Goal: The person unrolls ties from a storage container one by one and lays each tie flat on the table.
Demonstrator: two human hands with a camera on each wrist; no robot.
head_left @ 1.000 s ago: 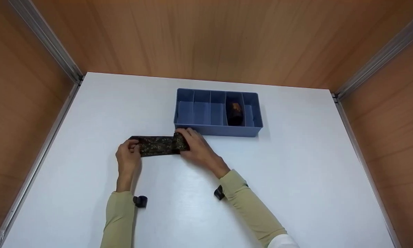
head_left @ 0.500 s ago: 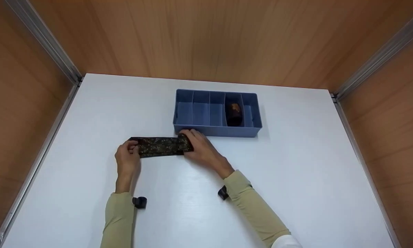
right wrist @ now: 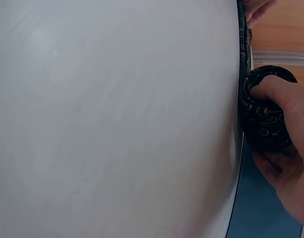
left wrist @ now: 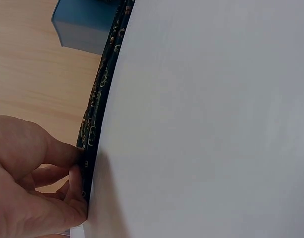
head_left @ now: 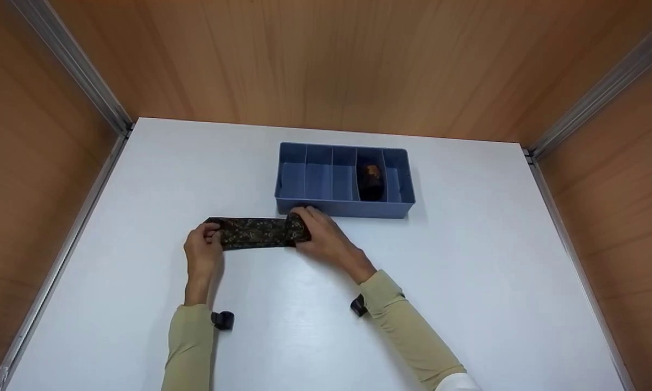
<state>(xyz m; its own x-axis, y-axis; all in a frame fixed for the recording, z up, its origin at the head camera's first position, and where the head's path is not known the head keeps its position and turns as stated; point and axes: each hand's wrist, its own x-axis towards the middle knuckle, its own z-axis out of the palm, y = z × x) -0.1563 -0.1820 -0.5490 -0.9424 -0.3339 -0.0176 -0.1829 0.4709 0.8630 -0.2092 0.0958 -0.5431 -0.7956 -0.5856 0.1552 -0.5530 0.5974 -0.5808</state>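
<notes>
A long folded strip of dark cloth (head_left: 252,232) with a small gold pattern lies across the white table, its right end rolled up. My left hand (head_left: 202,247) pinches the flat left end between thumb and fingers; in the left wrist view the hand (left wrist: 33,173) is right at the strip's edge. My right hand (head_left: 326,236) grips the cloth roll (head_left: 298,228), just in front of the blue tray. The right wrist view shows the thumb of that hand (right wrist: 290,134) at the end opening of the roll (right wrist: 266,124), with fingers around its far side.
A blue divided tray (head_left: 345,208) stands behind the cloth. One of its compartments holds a dark rolled cloth (head_left: 370,184) with an orange patch. Wooden panels (head_left: 326,65) enclose the table's back and sides. Small black devices (head_left: 224,320) sit at both wrists.
My right hand has moved a little to the right with the roll, and the flat stretch of cloth between the hands is longer. My left hand stays nearly in place.
</notes>
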